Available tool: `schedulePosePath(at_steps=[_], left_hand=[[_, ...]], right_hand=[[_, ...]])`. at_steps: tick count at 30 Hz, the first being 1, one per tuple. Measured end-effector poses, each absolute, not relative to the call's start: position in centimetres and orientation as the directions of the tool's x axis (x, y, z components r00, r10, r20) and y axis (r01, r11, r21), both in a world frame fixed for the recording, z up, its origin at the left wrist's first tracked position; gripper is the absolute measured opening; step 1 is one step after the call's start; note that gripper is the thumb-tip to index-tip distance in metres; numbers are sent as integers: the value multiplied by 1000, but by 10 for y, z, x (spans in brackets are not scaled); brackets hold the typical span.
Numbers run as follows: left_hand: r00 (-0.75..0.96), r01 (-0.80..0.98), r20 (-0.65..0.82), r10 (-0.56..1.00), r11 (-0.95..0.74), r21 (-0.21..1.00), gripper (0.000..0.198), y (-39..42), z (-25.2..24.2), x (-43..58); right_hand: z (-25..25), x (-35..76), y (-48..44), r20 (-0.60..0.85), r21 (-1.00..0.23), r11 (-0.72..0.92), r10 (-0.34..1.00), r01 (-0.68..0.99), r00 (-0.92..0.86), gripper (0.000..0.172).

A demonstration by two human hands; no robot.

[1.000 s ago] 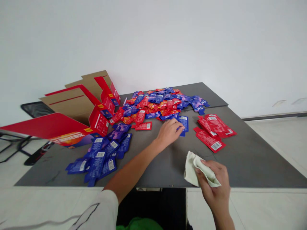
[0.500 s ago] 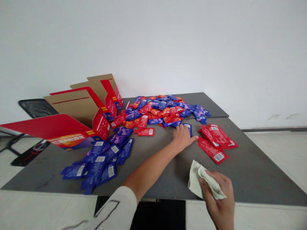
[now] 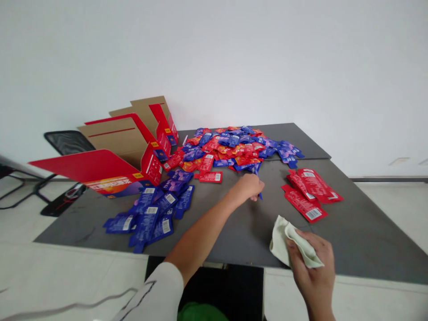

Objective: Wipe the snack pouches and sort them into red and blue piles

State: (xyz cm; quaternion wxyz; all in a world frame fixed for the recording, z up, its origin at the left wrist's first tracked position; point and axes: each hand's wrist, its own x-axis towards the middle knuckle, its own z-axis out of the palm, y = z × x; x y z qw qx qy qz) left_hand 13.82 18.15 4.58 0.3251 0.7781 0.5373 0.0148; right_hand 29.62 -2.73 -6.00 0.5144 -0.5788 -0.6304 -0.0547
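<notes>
My left hand [image 3: 248, 187] reaches across the dark grey table [image 3: 361, 232] and pinches a blue sachet [image 3: 258, 189], seen edge-on, just in front of the big mixed heap of red and blue sachets [image 3: 234, 149]. Near the table's front edge my right hand [image 3: 312, 263] is closed on a pale folded cloth [image 3: 287, 240]. To the right of the left hand lies a small pile of red sachets [image 3: 309, 189]. A group of blue sachets [image 3: 154, 209] lies at the front left.
Open red and brown cardboard boxes [image 3: 127, 147] lie on their sides at the table's left back. A black chair [image 3: 67, 142] stands behind them on the pale floor. A white wall rises behind the table.
My left hand lay flat on a blue sachet beside the heap; now it has closed on it, lifted it on edge and drawn it slightly towards me. The right hand still holds the cloth.
</notes>
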Motion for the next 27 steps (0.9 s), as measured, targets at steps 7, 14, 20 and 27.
schedulePosePath(at_steps=[7,14,20,27], left_hand=[[503,586,-426,752,65,807,48,89,27,45],[364,592,-422,830,143,793,46,34,4,10],[218,862,-296,930,-42,504,43,25,13,-2],[345,857,196,918,-393,333,42,-32,3,-7]], right_hand=[[-58,294,-29,654,-604,260,703,753,281,31],[-49,289,-30,669,-600,285,691,747,273,27],[-46,285,-31,634,-619,236,713,749,299,32],[-37,293,-20,440,-756,111,816,645,376,40]])
